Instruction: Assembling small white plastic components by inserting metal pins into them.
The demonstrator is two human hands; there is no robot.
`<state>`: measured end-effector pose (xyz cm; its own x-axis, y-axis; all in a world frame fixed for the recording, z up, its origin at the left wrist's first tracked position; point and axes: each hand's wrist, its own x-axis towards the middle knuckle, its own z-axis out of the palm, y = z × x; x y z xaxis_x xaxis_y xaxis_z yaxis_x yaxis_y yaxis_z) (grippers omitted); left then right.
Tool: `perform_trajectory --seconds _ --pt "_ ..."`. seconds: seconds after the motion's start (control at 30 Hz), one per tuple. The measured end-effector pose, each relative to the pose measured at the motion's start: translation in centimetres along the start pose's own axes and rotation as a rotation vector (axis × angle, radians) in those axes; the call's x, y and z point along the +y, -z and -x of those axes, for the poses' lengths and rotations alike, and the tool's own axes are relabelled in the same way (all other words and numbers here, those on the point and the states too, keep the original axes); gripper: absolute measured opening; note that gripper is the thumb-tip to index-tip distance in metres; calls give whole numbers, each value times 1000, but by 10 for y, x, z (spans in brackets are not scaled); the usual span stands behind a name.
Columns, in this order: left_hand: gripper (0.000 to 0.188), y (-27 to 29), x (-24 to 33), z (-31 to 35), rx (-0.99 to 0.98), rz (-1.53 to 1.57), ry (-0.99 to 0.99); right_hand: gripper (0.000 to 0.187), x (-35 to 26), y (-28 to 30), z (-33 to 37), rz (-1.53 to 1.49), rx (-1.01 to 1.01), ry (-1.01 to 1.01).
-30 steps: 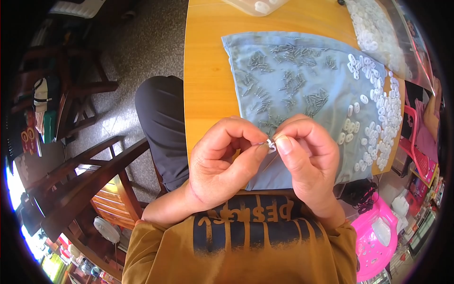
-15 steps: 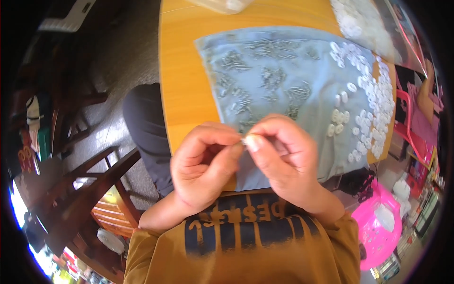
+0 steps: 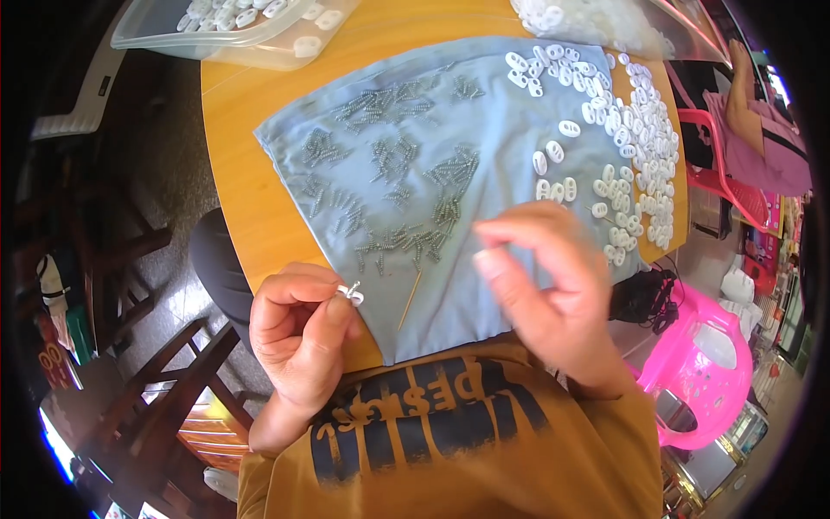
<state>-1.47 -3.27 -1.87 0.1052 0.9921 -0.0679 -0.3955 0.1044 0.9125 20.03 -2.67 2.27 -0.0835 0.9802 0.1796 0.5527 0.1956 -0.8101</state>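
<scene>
My left hand (image 3: 298, 337) pinches a small white plastic piece (image 3: 352, 295) between thumb and forefinger, near the cloth's lower left edge. A bit of metal seems to stick out of its top. My right hand (image 3: 553, 290) hangs over the right half of the blue cloth (image 3: 475, 298), smeared by motion, its thumb and forefinger apart with nothing seen between them. Small metal springs (image 3: 393, 160) lie in loose clusters across the cloth's left half. Between my hands rests a thin brass-coloured rod (image 3: 409, 300). Many white oval plastic pieces with holes (image 3: 653, 156) spread along the right side.
A clear plastic box (image 3: 259, 50) of white pieces stands on the wooden table (image 3: 229, 147) at far left. At the far right lies a clear bag (image 3: 596, 24) of white pieces. Beyond the right edge are a pink plastic seat (image 3: 713, 368) and a person in pink (image 3: 761, 151).
My hands have parted: the left moved left and down with the white piece, the right moved right. The view has shifted, bringing more of the plastic box into sight.
</scene>
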Motion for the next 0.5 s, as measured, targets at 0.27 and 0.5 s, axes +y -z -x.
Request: perform_trajectory --seconds 0.27,0.5 --pt "17 -5 -2 -1 -34 -7 54 19 32 28 31 439 132 -157" --pt "17 -4 -2 1 -21 -11 57 22 34 23 27 564 90 -58"
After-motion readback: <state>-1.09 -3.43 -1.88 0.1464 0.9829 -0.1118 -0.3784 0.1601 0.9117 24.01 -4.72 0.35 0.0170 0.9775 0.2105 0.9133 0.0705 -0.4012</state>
